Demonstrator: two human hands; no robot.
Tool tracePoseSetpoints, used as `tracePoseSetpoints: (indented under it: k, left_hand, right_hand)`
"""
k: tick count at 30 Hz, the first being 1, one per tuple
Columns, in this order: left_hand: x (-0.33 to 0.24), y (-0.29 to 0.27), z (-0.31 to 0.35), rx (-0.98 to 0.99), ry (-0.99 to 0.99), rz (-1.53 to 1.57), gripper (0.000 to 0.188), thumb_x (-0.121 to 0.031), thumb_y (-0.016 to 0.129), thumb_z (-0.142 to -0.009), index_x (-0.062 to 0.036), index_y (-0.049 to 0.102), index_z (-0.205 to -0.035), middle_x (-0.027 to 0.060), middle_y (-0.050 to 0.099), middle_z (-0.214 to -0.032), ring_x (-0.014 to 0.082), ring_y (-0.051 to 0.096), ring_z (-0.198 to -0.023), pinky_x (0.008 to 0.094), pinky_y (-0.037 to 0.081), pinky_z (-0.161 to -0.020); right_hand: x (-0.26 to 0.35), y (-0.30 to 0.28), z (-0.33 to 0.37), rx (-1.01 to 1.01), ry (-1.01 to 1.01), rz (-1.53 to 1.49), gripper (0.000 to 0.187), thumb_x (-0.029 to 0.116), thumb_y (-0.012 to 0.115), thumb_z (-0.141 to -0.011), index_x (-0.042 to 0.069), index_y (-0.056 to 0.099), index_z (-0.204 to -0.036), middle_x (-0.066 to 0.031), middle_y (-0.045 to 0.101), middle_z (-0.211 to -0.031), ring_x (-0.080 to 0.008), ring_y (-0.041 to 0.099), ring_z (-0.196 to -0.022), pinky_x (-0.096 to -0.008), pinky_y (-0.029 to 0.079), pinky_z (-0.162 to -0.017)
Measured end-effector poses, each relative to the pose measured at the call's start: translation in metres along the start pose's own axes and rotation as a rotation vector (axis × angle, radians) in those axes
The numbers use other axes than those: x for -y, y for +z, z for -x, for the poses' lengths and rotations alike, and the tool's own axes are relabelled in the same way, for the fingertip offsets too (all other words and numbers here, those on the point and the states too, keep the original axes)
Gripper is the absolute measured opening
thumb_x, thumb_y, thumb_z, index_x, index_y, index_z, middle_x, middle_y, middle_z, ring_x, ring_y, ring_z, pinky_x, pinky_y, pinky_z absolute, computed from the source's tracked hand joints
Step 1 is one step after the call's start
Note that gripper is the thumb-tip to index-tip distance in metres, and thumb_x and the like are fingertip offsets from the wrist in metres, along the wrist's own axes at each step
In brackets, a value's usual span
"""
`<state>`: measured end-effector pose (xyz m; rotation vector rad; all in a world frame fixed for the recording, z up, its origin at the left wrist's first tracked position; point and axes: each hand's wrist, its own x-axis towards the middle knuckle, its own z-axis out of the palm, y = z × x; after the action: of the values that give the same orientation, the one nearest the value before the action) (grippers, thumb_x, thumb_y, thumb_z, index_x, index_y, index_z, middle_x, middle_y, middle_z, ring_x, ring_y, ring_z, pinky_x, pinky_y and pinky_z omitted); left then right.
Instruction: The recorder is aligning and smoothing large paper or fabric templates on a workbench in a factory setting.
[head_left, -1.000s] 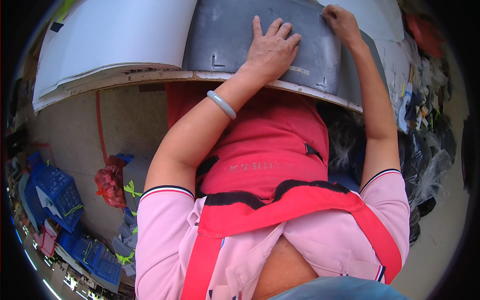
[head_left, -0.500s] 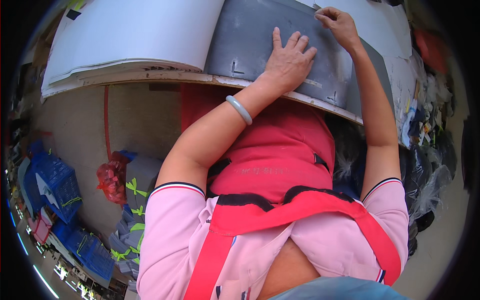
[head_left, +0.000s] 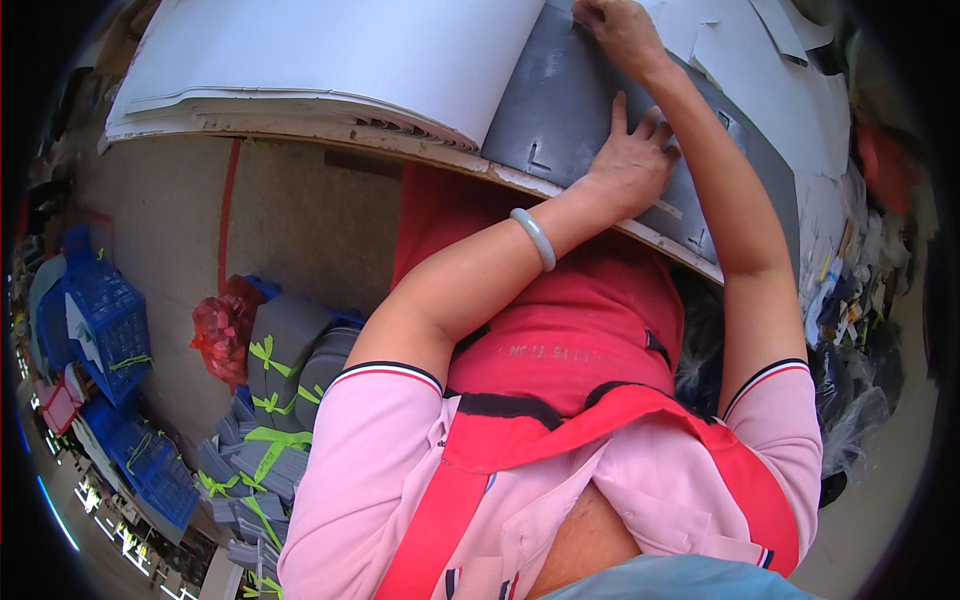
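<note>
A dark grey sheet point(head_left: 545, 95) with pale smudges and small L-shaped marks lies on the white-topped table, reaching its near edge. My left hand point(head_left: 635, 165) rests on the sheet with its fingers apart, close to that edge; a pale bangle point(head_left: 533, 240) circles the wrist. Farther off, toward the sheet's far side, my right hand point(head_left: 622, 35) has its fingers pinched together. Whatever sits in the pinch, if anything, is too small to make out. My right forearm passes over the right part of the sheet.
A thick stack of large white sheets point(head_left: 330, 60) curls up on the left. White offcuts point(head_left: 770, 100) lie on the right. Below are tied grey bundles point(head_left: 280, 340), a red plastic bag point(head_left: 226, 335), blue baskets point(head_left: 110, 320) and clear plastic bags point(head_left: 850, 420).
My right hand has moved left across the far part of the grey sheet, still pinched. My left hand stays on the sheet. The whole view has shifted, moving the table rightward.
</note>
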<state>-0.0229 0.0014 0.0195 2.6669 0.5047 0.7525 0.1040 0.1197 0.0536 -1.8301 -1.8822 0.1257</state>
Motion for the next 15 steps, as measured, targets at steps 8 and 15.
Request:
tracePoseSetpoints:
  k: [8,15]
  left_hand:
    - [0.003,0.004,0.004,-0.045,-0.018,-0.034,0.032,-0.025,0.06,-0.092,-0.0106,0.065,-0.12,0.014,0.052,-0.134,0.0317,0.04,-0.136,0.0769,0.023,-0.106]
    - [0.0,0.003,0.003,-0.031,-0.002,-0.027,0.03,-0.025,0.059,-0.092,-0.0101,0.067,-0.116,0.0138,0.052,-0.131,0.0314,0.041,-0.135,0.0774,0.024,-0.105]
  right_hand:
    - [0.012,-0.009,-0.007,0.141,0.115,0.114,0.014,0.015,0.064,-0.085,0.004,0.07,-0.087,-0.0181,0.07,-0.082,-0.0343,0.069,-0.08,-0.0422,0.054,-0.074]
    - [-0.008,0.008,-0.004,0.09,0.358,-0.762,0.009,0.008,0.063,-0.085,0.0,0.068,-0.087,-0.0084,0.067,-0.069,-0.0158,0.065,-0.061,-0.0289,0.055,-0.055]
